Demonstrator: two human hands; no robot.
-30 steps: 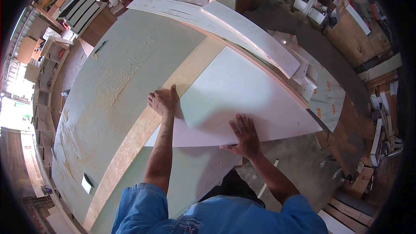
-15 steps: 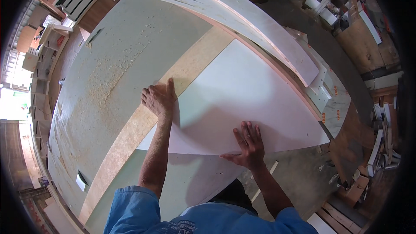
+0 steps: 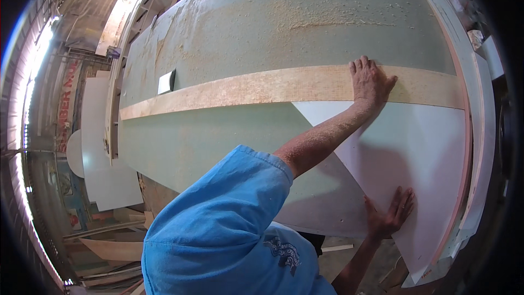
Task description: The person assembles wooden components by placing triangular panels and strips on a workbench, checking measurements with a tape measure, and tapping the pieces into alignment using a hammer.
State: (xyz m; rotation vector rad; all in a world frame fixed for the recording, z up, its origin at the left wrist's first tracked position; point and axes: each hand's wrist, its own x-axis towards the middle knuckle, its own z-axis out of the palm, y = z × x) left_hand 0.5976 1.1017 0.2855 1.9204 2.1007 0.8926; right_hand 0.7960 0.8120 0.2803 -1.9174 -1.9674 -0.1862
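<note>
My left hand [image 3: 371,81] presses down on a long, pale wooden strip [image 3: 262,88], fingertips at its far edge and thumb spread to the right. The strip runs across a large grey-green worktop [image 3: 218,131]. A white sheet [image 3: 423,142] with a slanting left edge lies against the strip's near side. On that sheet, close to its slanting edge, my right hand [image 3: 390,216] lies with fingers outstretched and thumb apart. Neither hand is wrapped round anything.
Sawdust [image 3: 327,19] is scattered over the worktop's far part. A small white block [image 3: 166,82] sits just beyond the strip. Pale boards [image 3: 483,109] line the right edge. White panels [image 3: 103,142] and wood offcuts [image 3: 109,251] stand at the left.
The view has swung toward the left, so the worktop appears turned and my hands lie farther right in the picture. Both hands still rest on the strip and the sheet.
</note>
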